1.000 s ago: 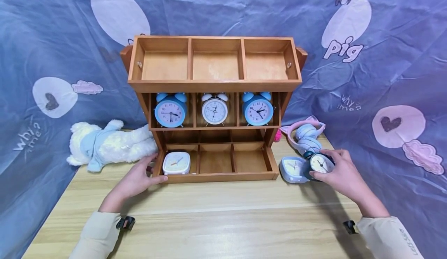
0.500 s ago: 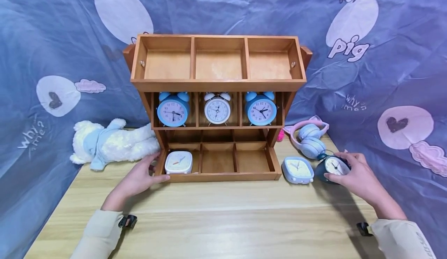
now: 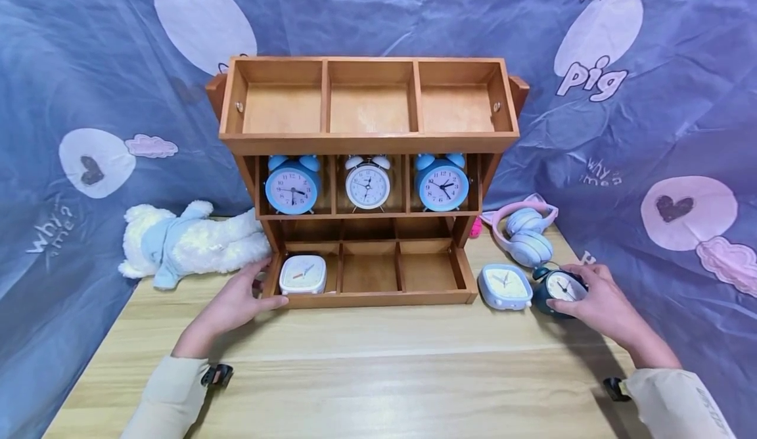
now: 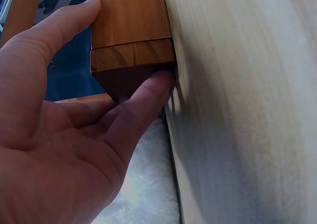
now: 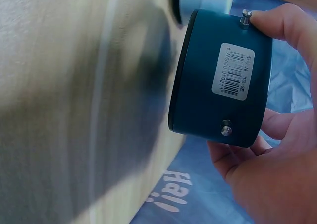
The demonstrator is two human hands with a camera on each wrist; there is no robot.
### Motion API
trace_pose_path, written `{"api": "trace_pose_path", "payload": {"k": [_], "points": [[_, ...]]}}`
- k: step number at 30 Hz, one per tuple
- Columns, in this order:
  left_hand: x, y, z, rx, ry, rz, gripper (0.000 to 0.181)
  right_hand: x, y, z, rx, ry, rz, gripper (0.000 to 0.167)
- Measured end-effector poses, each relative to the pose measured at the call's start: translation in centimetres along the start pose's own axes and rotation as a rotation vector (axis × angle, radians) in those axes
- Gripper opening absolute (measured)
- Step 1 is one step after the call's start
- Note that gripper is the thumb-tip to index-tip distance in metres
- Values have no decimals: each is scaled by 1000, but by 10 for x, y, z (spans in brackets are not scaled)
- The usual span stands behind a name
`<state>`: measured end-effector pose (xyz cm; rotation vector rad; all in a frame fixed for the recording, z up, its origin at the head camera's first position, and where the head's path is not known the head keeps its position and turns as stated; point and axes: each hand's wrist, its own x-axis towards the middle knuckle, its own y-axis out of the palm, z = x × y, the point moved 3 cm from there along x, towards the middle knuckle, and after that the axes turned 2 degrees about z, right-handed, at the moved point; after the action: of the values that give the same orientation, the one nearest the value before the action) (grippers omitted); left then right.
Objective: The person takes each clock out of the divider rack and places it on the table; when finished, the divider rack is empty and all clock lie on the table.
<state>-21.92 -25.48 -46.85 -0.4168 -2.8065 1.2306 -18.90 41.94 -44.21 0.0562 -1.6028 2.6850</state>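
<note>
My right hand [image 3: 603, 304] grips a dark green twin-bell alarm clock [image 3: 563, 286] by its rim, at the table's right side. Its underside, with a barcode label and short metal feet, shows in the right wrist view, where the clock [image 5: 223, 80] is tilted. Just left of it lies a light-blue square alarm clock [image 3: 504, 286]. My left hand [image 3: 233, 307] holds the lower front left corner of a wooden shelf [image 3: 378, 301]; in the left wrist view the thumb touches one face of that corner [image 4: 131, 26] and the fingers the side. A white square clock [image 3: 303, 275] lies in the lowest tier's left compartment.
Three round twin-bell clocks stand in the middle tier: blue [image 3: 292, 189], white [image 3: 368, 186] and blue [image 3: 442, 188]. Pink-and-blue headphones [image 3: 529, 235] lie behind the right-hand clocks. A white plush toy [image 3: 195, 242] lies left of the shelf.
My right hand has carried the green clock rightward, away from the light-blue clock it overlapped, then slightly back left. The left hand keeps its place on the shelf; the view shifted a little.
</note>
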Motion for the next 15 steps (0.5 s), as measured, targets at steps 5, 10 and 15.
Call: {"api": "trace_pose_path", "payload": {"k": [5, 10, 15], "points": [[1, -2, 0, 0, 0, -2, 105, 4, 5, -2, -13, -1, 35, 83], [1, -2, 1, -5, -11, -3, 105, 8, 6, -6, -17, 17, 81, 86], [0, -1, 1, -3, -8, 3, 106, 9, 6, -8, -24, 14, 73, 86]]}}
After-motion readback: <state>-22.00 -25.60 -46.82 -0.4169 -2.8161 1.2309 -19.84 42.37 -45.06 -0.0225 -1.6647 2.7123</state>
